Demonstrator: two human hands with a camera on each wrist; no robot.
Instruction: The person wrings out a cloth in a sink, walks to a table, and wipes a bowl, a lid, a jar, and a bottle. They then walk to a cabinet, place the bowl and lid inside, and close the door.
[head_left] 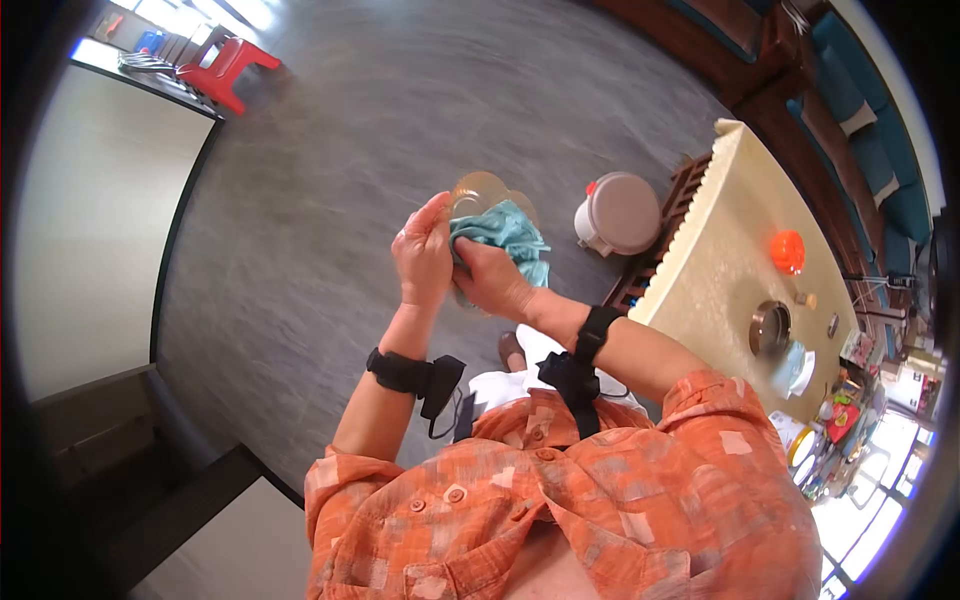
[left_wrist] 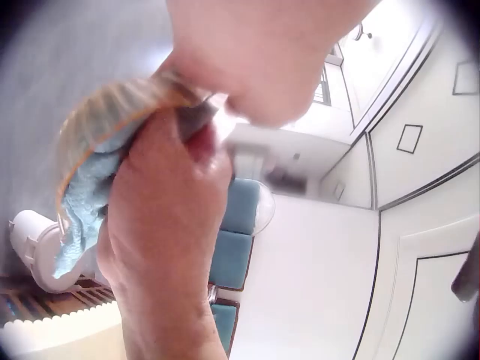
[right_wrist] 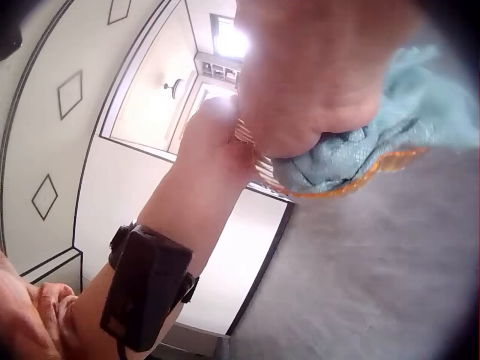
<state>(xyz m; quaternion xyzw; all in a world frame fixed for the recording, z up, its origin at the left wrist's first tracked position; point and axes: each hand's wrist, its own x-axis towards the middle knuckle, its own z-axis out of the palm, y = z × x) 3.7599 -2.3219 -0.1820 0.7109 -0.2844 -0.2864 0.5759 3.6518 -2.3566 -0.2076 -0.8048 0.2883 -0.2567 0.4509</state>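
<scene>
My left hand (head_left: 425, 255) holds an amber, see-through ribbed dish (head_left: 478, 188) by its edge, out in front of the body above the floor. A crumpled light-blue cloth (head_left: 508, 230) lies inside the dish and hangs over its rim. The right hand (head_left: 490, 278) grips this cloth and presses it against the inner side. In the left wrist view, the dish's fluted wall (left_wrist: 97, 124) curves around the cloth (left_wrist: 86, 202). From the right wrist, the orange-tinted rim (right_wrist: 360, 184) shows below the bunched cloth (right_wrist: 322, 165). The right fingertips are hidden in the cloth.
A lidded white bucket (head_left: 620, 212) stands on the floor beside a table with a cream cover (head_left: 690, 270). On the table are an orange object (head_left: 787, 252) and a round brown dish (head_left: 770, 328). A red stool (head_left: 230, 72) stands at the far left.
</scene>
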